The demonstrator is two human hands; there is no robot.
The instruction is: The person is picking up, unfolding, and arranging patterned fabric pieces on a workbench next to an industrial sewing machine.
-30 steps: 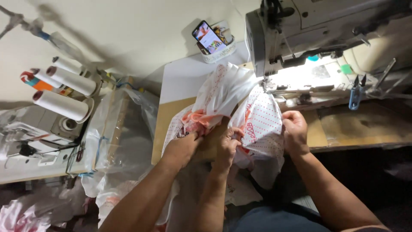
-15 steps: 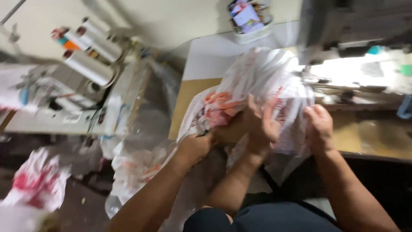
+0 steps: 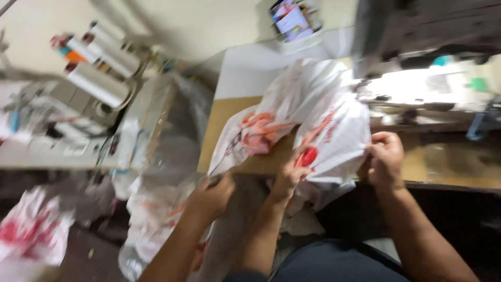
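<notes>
A white cloth with red-orange print [image 3: 313, 109] lies bunched on the tan sewing table [image 3: 224, 120], in front of the sewing machine [image 3: 428, 31]. My right hand [image 3: 384, 159] pinches the cloth's right edge at the table front. My left hand [image 3: 210, 196] is below the table edge, its fingers closed on the cloth's lower left corner. Between them a third, slimmer hand [image 3: 292, 175] presses on the cloth near a red patch; whose arm it is I cannot tell. The picture is blurred.
White thread cones [image 3: 99, 83] stand on another machine at the left. Clear plastic bags of printed cloth [image 3: 151, 209] hang beside the table, and more printed cloth [image 3: 31, 230] lies on the floor. A lit phone [image 3: 291, 21] sits in a holder at the back.
My left hand has dropped down and to the left, off the tabletop, drawing the cloth's corner with it. My right hand stays on the right edge. The view has swung left.
</notes>
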